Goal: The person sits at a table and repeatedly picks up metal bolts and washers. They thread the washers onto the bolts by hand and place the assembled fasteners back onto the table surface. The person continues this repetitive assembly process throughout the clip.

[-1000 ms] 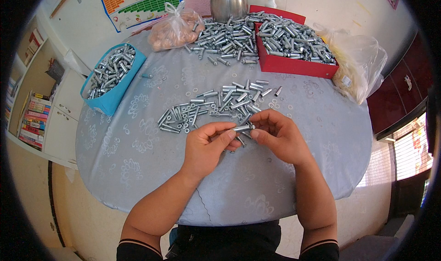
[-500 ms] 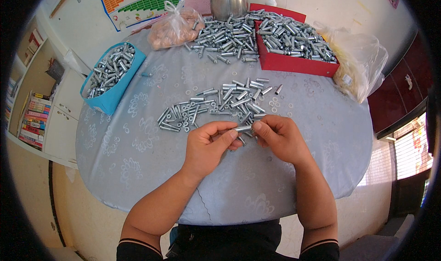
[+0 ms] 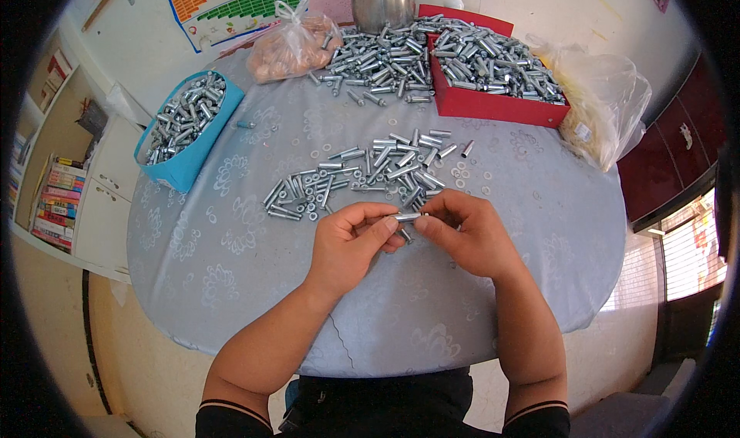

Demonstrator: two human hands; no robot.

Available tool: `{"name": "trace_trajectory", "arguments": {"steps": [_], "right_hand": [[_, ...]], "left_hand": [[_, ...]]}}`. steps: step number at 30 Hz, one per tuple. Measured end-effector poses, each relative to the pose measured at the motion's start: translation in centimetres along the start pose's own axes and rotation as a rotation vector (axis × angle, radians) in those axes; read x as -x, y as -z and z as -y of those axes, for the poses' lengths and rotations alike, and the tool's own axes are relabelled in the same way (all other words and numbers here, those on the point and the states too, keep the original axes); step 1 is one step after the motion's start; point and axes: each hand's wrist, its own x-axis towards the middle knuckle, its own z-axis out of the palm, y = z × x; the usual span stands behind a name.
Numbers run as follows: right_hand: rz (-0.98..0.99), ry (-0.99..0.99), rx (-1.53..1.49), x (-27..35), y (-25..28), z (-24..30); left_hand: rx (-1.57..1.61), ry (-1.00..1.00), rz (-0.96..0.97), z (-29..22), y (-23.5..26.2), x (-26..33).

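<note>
Left hand (image 3: 353,241) and right hand (image 3: 469,234) both pinch one metal bolt (image 3: 406,217), held above the worktop (image 3: 416,307). Just beyond lie loose bolts (image 3: 401,172) and washers (image 3: 460,183). Farther: blue box (image 3: 183,174) left, red box (image 3: 501,112) right, both bolt-filled.

From my end I see a slim, silvery metal cylinder (image 3: 407,217) lying nearly level, pinched between the fingertips of the left hand (image 3: 351,241) and right hand (image 3: 466,234). Just below it, a second silvery piece (image 3: 405,237) slants beside the left fingers. Beyond, I see similar loose bolts (image 3: 402,172) heaped at mixed angles.
</note>
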Motion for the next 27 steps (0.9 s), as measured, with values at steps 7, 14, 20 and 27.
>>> {"name": "trace_trajectory", "arguments": {"steps": [7,14,20,27], "right_hand": [[-0.034,0.009,-0.046,0.0,-0.3,-0.1],[-0.04,-0.001,-0.17,-0.4,-0.3,-0.8],[0.041,-0.06,-0.161,-0.3,0.4,-0.6],[0.042,-0.058,-0.276,-0.3,0.2,-0.6]], "left_hand": [[0.001,0.013,0.007,0.1,-0.1,0.0],[0.007,-0.006,-0.009,0.1,-0.1,0.0],[0.018,-0.039,-0.005,-0.1,0.0,0.1],[0.038,-0.061,-0.014,-0.2,0.0,0.1]]}}
